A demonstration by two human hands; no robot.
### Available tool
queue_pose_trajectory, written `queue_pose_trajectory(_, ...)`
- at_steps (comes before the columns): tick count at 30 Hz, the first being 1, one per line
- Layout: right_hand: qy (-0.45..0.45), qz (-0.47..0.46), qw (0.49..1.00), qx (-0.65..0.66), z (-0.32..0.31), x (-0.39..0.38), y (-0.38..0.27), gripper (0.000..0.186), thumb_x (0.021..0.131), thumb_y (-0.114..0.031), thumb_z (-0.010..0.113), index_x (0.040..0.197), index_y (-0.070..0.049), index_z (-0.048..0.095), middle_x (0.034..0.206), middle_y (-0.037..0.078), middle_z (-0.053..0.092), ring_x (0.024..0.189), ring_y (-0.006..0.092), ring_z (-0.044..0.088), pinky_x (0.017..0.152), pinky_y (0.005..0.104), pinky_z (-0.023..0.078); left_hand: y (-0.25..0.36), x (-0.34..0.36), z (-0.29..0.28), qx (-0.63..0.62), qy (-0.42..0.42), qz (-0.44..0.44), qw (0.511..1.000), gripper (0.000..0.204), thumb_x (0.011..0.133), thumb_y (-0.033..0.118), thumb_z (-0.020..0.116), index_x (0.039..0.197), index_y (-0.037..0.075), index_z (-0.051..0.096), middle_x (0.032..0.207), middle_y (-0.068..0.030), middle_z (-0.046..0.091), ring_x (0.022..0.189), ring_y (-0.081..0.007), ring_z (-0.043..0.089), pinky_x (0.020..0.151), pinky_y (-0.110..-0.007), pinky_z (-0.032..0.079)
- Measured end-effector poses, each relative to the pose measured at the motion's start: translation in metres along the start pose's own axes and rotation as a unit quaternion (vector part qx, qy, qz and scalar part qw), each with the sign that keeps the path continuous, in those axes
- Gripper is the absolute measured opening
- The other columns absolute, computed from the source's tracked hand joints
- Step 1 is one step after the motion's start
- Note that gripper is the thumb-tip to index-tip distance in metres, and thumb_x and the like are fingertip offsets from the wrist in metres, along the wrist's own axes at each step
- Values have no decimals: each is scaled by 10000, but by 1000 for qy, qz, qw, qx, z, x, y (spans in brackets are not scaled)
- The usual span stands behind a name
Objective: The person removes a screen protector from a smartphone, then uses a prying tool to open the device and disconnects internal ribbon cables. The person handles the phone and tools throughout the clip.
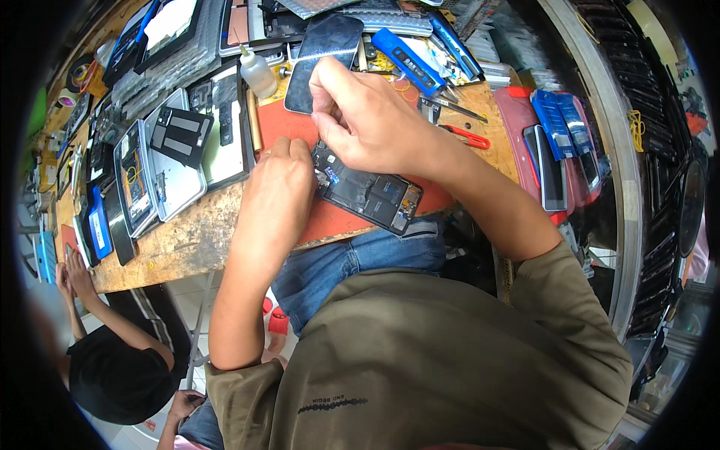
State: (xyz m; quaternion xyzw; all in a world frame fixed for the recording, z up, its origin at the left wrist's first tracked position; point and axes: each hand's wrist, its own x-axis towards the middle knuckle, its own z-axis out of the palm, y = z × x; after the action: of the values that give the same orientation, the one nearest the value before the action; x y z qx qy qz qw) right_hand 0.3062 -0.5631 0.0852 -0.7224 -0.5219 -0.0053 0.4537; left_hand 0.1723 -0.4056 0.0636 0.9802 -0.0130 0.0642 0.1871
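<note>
An opened phone (367, 196) lies tilted on a red mat (330, 223) in front of me, its dark inner parts and a gold-coloured board end showing. Over its upper end, my right hand (375, 116) is closed in a pinch; whatever is between the fingertips is hidden. My left hand (282, 180) rests at the phone's left side, back upward. Its fingers are curled together and their tips are out of sight. Just beyond my hands lies a dark, glossy flat panel (324, 52). A red-handled tool (471, 136) sits to the right.
A clear bottle with a needle tip (258, 73) and a wooden stick (254, 120) stand near opened tablets (180, 150) on the left. Blue boxes (409, 61) crowd the back. A pink tray (517, 124) holds phones at right. Another person's hands (77, 276) are at far left.
</note>
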Motion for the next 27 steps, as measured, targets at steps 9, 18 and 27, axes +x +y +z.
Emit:
queue_pose_trajectory(9,3,-35,999,-16,10,1,8,211,936,-1,679,1048,-21,501,838,158,633,767,381,672,678,457,520,1,-11,-13,-101,113,-57,987,113,953,5,681,1044,-26,621,954,-202,677,884,-357,689,830,-442,561)
queue_pose_trajectory(18,-97,-87,986,-103,-2,9,-10,256,820,0,664,1040,-3,532,935,194,696,922,382,729,783,550,536,-117,-54,-75,83,252,-255,930,94,979,34,726,1060,-14,720,917,-142,721,808,-247,700,752,-374,565)
queue_pose_trajectory(27,-77,-19,995,-65,1,3,-2,284,812,-9,619,1075,-49,520,948,129,667,886,342,709,744,461,523,-22,-33,-30,-95,190,-98,972,109,987,59,708,1053,-28,708,961,-196,709,879,-349,702,796,-445,550)
